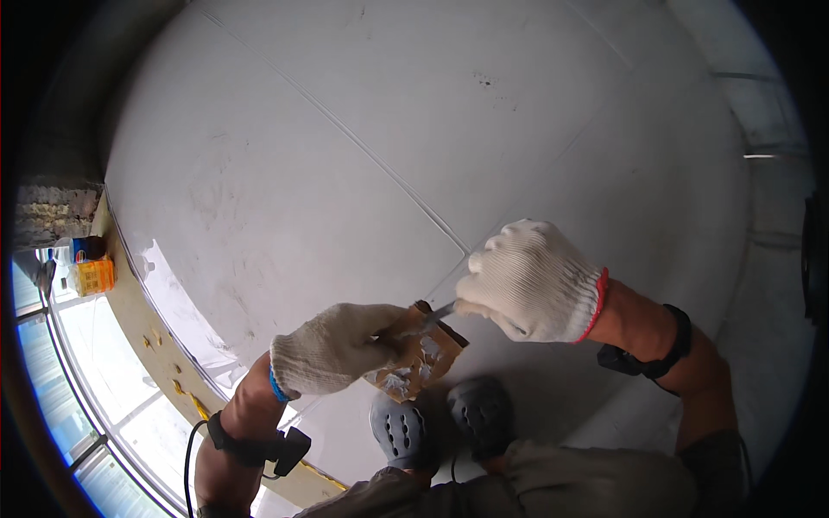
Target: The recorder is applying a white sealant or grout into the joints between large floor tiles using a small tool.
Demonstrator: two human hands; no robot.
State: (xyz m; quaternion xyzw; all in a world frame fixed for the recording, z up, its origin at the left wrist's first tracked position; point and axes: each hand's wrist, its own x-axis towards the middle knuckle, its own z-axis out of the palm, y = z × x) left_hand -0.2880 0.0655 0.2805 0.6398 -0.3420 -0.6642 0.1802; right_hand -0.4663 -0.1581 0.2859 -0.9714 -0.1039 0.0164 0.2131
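My left hand [338, 347], in a white knit glove with a blue cuff edge, grips a torn piece of brown cardboard [440, 361]. Smears of whitish-grey paste lie on the cardboard's face. My right hand [537, 285], gloved in white with a red cuff edge, is closed around what looks like a small putty knife [443, 312]. Its narrow grey blade reaches left to the cardboard's upper edge, close to my left fingers. The tool's handle is hidden inside my right glove.
Below me are large pale grey floor tiles [345, 216] with a seam and dark scuffs. My grey clogs [401, 432] stand under the cardboard. At left, a beige ledge [160, 345] with yellow smears runs beside bright windows, with an orange package [95, 276] at its far end.
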